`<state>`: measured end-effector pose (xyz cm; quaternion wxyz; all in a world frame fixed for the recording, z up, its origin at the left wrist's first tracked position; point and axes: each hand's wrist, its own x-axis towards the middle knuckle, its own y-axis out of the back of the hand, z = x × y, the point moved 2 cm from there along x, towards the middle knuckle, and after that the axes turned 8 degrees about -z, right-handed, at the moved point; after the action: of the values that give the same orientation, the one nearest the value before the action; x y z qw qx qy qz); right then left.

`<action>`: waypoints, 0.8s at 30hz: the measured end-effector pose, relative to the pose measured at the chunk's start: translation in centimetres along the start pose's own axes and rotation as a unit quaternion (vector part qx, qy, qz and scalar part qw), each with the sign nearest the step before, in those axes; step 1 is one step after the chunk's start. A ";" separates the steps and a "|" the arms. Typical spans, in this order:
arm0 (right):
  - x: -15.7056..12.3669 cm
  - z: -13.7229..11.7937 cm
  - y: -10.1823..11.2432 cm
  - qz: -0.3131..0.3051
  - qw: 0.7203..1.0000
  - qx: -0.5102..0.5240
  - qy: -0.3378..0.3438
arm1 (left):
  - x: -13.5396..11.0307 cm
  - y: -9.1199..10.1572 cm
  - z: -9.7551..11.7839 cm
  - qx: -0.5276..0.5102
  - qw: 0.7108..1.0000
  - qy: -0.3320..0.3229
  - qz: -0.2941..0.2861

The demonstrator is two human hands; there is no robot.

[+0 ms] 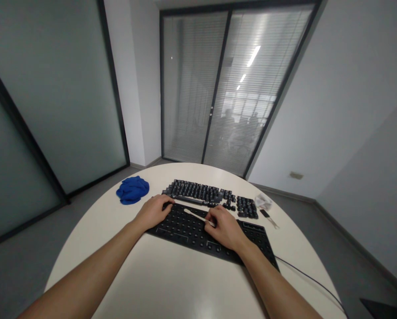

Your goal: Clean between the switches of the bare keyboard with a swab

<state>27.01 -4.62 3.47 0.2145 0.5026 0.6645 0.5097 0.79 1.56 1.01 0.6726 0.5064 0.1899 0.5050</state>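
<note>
A black keyboard base (181, 226) with its keycaps off lies at a slant on the table in front of me. My left hand (154, 210) grips its far left corner, fingers over the edge and thumb on top. Above the switch rows, my right hand (223, 226) pinches a pale toothbrush (196, 215) by its handle. The brush head points left, over the upper rows; whether the bristles touch is too small to tell. Just beyond the base, the removed keycaps (198, 190) are laid out in keyboard order, with a separate number-pad block (247, 207) at the right.
A crumpled blue cloth (132, 189) rests at the table's left. On the right are a clear plastic bag (263, 201) and a small black-and-pale tool (269, 219). A cable (309, 277) runs off the right edge of the round white table (171, 279).
</note>
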 end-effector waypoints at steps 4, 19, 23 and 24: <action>0.0 0.0 0.0 0.003 1.000 0.007 0.006 | 0.0 0.0 -0.1 -0.003 1.000 -0.001 -0.001; 0.0 0.0 -0.2 -0.001 0.999 0.015 0.037 | 0.1 -0.1 -0.1 -0.006 1.000 -0.001 0.001; 0.0 0.1 -0.3 0.005 1.000 0.009 0.024 | 0.0 0.0 0.0 -0.004 1.000 0.001 0.001; 0.0 0.1 -0.3 0.007 1.000 0.007 0.021 | 0.0 0.0 0.0 -0.003 1.000 0.003 0.001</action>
<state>26.96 -4.53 3.18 0.1940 0.4979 0.6687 0.5169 0.80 1.57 0.97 0.6733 0.5033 0.1899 0.5072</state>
